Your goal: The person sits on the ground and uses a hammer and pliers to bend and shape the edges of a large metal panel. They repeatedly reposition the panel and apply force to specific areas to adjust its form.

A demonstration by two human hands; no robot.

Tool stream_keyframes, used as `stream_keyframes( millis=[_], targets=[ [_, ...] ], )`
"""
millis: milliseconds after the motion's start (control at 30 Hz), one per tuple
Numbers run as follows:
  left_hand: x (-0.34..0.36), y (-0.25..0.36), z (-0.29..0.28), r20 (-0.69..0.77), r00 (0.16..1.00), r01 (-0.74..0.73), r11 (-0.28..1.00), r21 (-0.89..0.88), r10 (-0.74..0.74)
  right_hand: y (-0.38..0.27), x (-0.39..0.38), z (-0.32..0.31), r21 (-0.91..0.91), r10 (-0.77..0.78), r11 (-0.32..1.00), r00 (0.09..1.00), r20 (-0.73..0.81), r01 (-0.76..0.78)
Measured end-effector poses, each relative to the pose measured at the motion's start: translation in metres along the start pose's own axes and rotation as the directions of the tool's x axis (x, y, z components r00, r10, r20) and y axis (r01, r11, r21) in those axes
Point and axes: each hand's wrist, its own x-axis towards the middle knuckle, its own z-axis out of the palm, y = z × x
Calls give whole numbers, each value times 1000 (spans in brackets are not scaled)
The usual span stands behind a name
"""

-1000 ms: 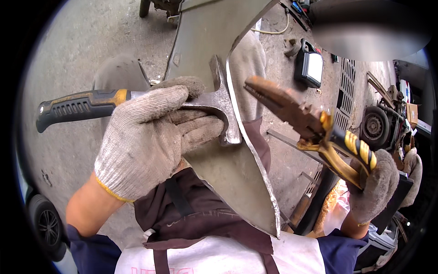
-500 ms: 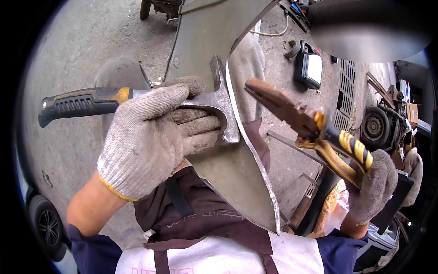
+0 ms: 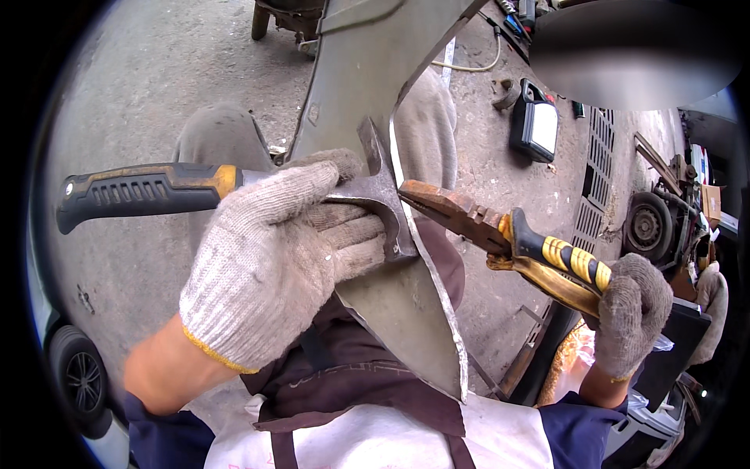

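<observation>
Head view, gloved hands, hammer, pliers, perhaps gripping sheet-metal edge

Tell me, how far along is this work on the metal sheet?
Seemingly midway. The grey metal sheet is already propped over the person's lap. In hand: the gloved left hand presses a hammer head against the sheet beside its turned-up edge, while the right hand brings rusty pliers to that edge, tips at the rim. The edge below looks wavy, so more probably remains.
</observation>
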Motion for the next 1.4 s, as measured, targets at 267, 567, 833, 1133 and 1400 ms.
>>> stream_keyframes(
  millis=[267,567,833,1133,1400],
  targets=[
    [-4,-23,2,-40,999,-40,993,-107,36,15,7,-4,-208,-233,949,971,44,237],
    [-1,-41,19,-228,971,-105,986,-133,73,19,11,6,-211,-241,950,970,-28,230],
    [2,-48,11,-262,956,-147,989,-30,134,31,14,-14,-356,-384,862,923,3,360],
    [6,-47,3,-195,976,-113,991,-78,96,26,13,-29,-486,-450,748,884,128,452],
    [9,-47,2,-186,974,-125,992,19,126,19,-1,-8,-53,-38,998,964,-262,25]
  ],
)
